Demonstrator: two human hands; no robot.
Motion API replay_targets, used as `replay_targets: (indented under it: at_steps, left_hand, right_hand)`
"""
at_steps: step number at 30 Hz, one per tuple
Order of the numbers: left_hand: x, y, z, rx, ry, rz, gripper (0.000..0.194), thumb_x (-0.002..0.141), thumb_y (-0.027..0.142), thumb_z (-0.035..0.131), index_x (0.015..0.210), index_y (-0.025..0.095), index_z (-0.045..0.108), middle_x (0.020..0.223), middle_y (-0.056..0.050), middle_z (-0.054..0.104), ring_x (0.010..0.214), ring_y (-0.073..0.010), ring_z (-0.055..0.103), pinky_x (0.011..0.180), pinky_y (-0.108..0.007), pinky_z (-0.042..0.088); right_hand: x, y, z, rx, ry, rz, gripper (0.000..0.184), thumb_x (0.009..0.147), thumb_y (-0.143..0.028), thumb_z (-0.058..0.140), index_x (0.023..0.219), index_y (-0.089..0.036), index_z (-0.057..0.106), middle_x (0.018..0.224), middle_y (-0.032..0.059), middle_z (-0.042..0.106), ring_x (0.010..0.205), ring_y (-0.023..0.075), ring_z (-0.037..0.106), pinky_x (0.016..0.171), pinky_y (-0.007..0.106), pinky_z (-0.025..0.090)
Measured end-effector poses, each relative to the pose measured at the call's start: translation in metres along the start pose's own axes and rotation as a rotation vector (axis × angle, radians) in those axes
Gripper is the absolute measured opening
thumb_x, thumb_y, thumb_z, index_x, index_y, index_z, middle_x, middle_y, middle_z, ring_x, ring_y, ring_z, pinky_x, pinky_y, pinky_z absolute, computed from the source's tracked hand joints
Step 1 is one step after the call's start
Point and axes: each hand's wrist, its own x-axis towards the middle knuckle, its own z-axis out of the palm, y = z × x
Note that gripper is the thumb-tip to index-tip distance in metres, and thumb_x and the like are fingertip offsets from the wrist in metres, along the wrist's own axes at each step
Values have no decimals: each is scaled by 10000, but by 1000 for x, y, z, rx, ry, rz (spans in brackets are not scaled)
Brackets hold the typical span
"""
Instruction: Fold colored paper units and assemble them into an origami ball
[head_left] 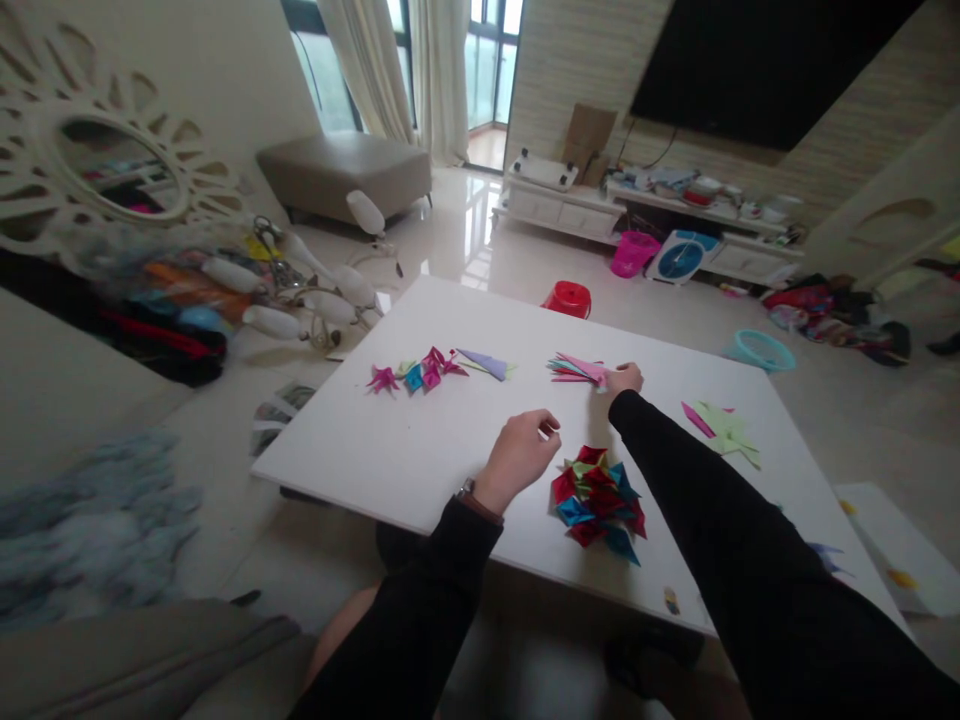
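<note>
My left hand [521, 458], with a watch on its wrist, hovers over the white table [352, 450]. Its fingers are loosely curled with a gap at the thumb, and nothing shows between them. Farther out, my right hand [625, 379] pinches the narrow end of a fanned bunch of folded paper pieces [574, 368] in pink, red and teal. Its fingertips are partly hidden. Close to my left hand, a cluster of red, blue and yellow-green origami flowers [596, 495] lies near the table's front edge.
Origami flowers [431, 370] and a lilac folded paper cone [484, 361] lie at the table's far left. Light-green paper pieces [724, 430] are at the right. A red bucket [568, 299] stands behind the table. Lamp parts [330, 300] crowd its left side.
</note>
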Motion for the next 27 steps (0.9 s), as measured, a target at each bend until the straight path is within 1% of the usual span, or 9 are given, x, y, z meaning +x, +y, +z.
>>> replay_targets:
  at_steps: [3, 6, 9, 12, 14, 17, 21, 24, 27]
  left_hand:
    - [-2, 1, -3, -10, 9, -4, 194, 847, 155, 602, 965, 165, 756, 949, -65, 774, 820, -186, 680, 839, -311, 516]
    - [-4, 1, -4, -39, 18, -11, 188, 843, 153, 603, 956, 166, 753, 945, -66, 772, 805, -184, 676, 816, -307, 513]
    - [-5, 0, -4, -66, 35, -4, 195, 829, 135, 603, 951, 162, 752, 933, -64, 767, 803, -182, 674, 788, -300, 504]
    - [-5, 0, -5, -70, 51, -3, 188, 825, 136, 611, 940, 162, 758, 885, -59, 761, 791, -182, 672, 761, -294, 496]
    - [-5, 0, -6, -68, 59, 1, 182, 827, 143, 617, 935, 164, 762, 865, -56, 758, 786, -180, 671, 749, -289, 494]
    - [-4, -1, -8, -75, 72, 13, 189, 829, 148, 615, 945, 166, 763, 872, -54, 759, 791, -176, 673, 743, -281, 494]
    - [-1, -4, -10, -85, 80, 15, 187, 822, 148, 617, 939, 173, 761, 864, -48, 759, 780, -171, 674, 737, -275, 499]
    - [0, -5, -10, -86, 85, 18, 172, 822, 153, 621, 926, 176, 757, 850, -46, 755, 774, -170, 673, 743, -276, 501]
    - [0, -5, -10, -95, 99, 2, 162, 819, 143, 616, 920, 168, 741, 857, -47, 749, 778, -167, 668, 750, -276, 498]
  right_hand:
    - [-6, -22, 15, -125, -34, -161, 120, 807, -134, 640, 924, -127, 663, 933, 116, 685, 904, 221, 611, 853, 340, 474]
    - [-24, -58, 49, -204, -201, -374, 108, 837, -228, 664, 911, -152, 688, 1001, 103, 697, 957, 217, 612, 920, 327, 457]
    - [-54, -90, 88, -269, -378, -543, 198, 832, -302, 733, 984, -177, 711, 1081, 86, 708, 972, 203, 621, 927, 307, 451]
    - [-85, -107, 116, -337, -487, -629, 277, 796, -289, 788, 1050, -199, 721, 1130, 93, 718, 1019, 211, 629, 912, 290, 448]
    - [-98, -110, 127, -378, -521, -642, 274, 803, -251, 771, 1068, -197, 726, 1112, 109, 732, 1007, 222, 642, 887, 291, 449]
    - [-107, -108, 132, -417, -525, -625, 212, 859, -203, 674, 1059, -182, 740, 1064, 136, 747, 983, 237, 658, 865, 301, 446]
    - [-106, -107, 126, -413, -497, -580, 198, 888, -183, 589, 962, -170, 772, 976, 144, 751, 933, 240, 660, 853, 309, 448]
    - [-104, -111, 112, -352, -449, -546, 209, 889, -177, 568, 910, -177, 776, 910, 120, 748, 896, 217, 645, 853, 299, 446]
    - [-102, -116, 87, -236, -373, -518, 213, 887, -189, 556, 915, -172, 766, 911, 103, 752, 881, 194, 630, 845, 286, 443]
